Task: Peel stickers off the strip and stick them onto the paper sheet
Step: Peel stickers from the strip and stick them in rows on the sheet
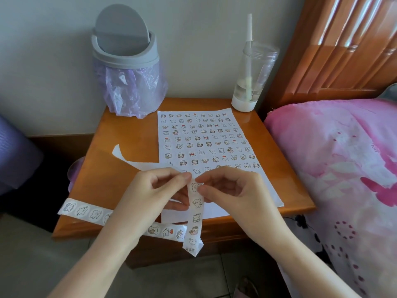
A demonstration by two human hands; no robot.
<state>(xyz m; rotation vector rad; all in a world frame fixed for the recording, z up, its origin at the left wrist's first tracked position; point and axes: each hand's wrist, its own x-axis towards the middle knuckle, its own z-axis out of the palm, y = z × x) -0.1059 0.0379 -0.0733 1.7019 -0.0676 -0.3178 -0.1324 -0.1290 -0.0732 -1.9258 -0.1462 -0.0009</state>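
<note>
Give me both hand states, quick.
Left hand: pinching the top of the white paper strip of cartoon stickers.
Right hand: pinching the top sticker on that strip.

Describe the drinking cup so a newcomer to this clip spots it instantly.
Find the wooden table. At its back right corner, next to the headboard, stands a tall cup. Unlike the grey bin at back left, it is see-through, with a white base and straw.
</note>
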